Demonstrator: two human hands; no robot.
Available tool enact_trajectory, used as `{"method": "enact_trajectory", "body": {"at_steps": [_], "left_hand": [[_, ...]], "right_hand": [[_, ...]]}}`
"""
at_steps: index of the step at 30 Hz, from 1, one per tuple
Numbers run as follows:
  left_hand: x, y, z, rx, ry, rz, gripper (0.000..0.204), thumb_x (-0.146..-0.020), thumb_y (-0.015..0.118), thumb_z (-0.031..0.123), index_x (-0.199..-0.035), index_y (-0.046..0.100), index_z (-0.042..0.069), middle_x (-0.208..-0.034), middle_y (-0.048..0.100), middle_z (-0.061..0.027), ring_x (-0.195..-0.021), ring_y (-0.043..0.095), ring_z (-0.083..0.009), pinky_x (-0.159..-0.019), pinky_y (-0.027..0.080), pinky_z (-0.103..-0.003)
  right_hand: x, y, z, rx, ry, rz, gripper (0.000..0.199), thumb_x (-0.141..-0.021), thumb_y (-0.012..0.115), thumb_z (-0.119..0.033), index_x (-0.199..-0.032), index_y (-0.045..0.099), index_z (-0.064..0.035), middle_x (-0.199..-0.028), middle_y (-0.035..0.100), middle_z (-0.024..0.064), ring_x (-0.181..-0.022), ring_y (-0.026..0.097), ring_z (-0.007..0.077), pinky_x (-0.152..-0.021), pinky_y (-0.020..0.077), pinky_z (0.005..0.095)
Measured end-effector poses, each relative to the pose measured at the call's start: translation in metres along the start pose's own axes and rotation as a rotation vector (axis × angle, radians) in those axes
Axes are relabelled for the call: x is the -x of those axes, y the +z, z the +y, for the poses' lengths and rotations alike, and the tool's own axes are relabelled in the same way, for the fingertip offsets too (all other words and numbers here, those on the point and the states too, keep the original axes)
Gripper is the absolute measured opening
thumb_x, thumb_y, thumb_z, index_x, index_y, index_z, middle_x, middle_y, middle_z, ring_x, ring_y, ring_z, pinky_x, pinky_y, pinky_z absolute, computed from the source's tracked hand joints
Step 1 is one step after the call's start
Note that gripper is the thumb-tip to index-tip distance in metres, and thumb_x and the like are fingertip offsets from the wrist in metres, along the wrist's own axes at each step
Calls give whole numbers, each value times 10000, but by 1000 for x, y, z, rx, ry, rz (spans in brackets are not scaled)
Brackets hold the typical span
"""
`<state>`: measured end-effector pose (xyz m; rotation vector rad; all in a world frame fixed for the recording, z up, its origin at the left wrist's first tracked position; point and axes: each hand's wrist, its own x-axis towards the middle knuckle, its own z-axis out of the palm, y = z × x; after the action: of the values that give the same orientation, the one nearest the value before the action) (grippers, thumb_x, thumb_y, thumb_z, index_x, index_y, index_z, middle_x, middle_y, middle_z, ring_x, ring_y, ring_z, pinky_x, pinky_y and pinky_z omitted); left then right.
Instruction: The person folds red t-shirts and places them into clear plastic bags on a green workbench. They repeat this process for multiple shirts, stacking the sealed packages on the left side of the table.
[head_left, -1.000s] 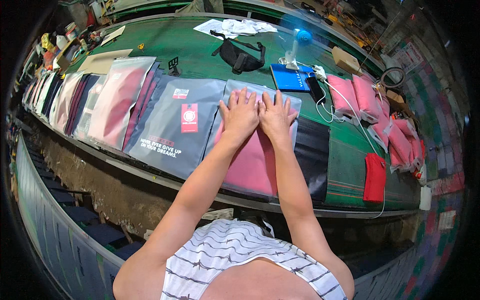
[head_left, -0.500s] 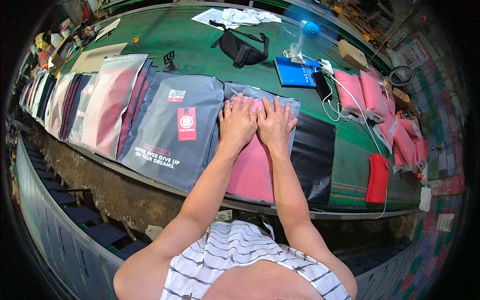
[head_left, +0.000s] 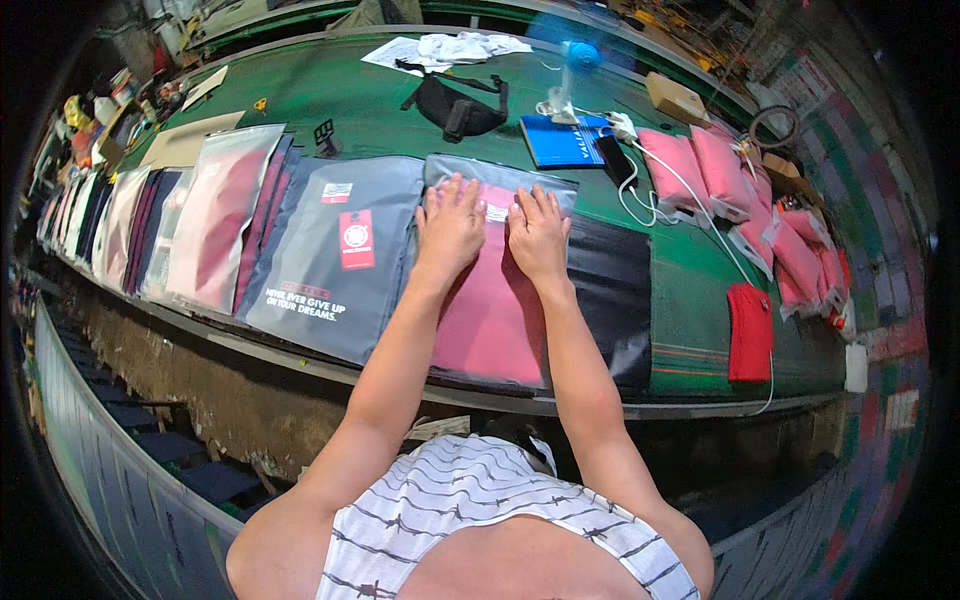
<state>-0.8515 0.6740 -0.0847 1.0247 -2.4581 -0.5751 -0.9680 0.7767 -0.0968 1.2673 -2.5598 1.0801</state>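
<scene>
Pink garment in a clear plastic bag [head_left: 495,320], lying flat on the green bench [head_left: 380,100] at its near edge, directly in front of the person. The bag's far end is greyish and reaches toward the middle of the bench. Both hands rest on that far part, palms down and fingers spread flat, grasping nothing: the left hand [head_left: 450,222] and the right hand [head_left: 538,232] lie side by side, close together but apart. The forearms come up from the lower edge of the view, above a striped shirt [head_left: 480,510].

Just left of the bag, and partly under its edge, lies a grey bagged garment [head_left: 335,265] bearing a red hang tag [head_left: 356,240] and white lettering. Further left a row of overlapping clear bags [head_left: 205,215] with pink and dark contents runs along the bench edge. Just right of the pink garment lies a black bagged piece [head_left: 610,295], touching or slipped under it; which cannot be told.

Further right, a small red folded item [head_left: 750,330] lies alone, and a heap of pink packets [head_left: 760,210] occupies the right end. Toward the far side stand a black waist pouch [head_left: 460,110], a blue notebook [head_left: 562,140], a small blue fan [head_left: 572,62] and white cable [head_left: 690,200].
</scene>
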Motion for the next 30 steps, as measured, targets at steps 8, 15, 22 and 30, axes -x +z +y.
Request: {"method": "enact_trajectory", "body": {"at_steps": [8,15,22,30], "left_hand": [[35,-20,83,130,374,-30,516,-980,589,255,-1443,511,41,-1520,455,-226,-1424,370,-459,-1214,252,-504],[90,41,171,123,446,-190,554,-962,630,224,-1452,475,17,-1506,454,-230,-1407,355,-501,-1187,295,-517],[139,141,206,-9,308,-480,598,-947,655,261,-1447,459,-3,-1481,467,-253,-1399,367,-519,-1165,326,-544],[149,177,232,-113,181,-559,598,-946,658,287,-1441,471,9,-1471,480,-244,-1402,377,-503,-1148,340,-565]], "right_hand": [[48,-73,103,-113,305,51,330,-919,623,-245,-1138,708,-13,-1203,685,198,-1176,610,376,-998,475,442],[115,-116,223,463,558,-74,425,-863,721,-294,-1203,679,-41,-1166,695,203,-1087,662,411,-940,523,472],[155,-132,303,119,718,-167,517,-753,864,-278,-1137,668,7,-1092,704,259,-1044,673,443,-913,531,487],[159,-129,323,-116,744,-108,319,-694,903,-169,-908,734,-4,-809,750,155,-788,738,299,-772,558,413]]}}
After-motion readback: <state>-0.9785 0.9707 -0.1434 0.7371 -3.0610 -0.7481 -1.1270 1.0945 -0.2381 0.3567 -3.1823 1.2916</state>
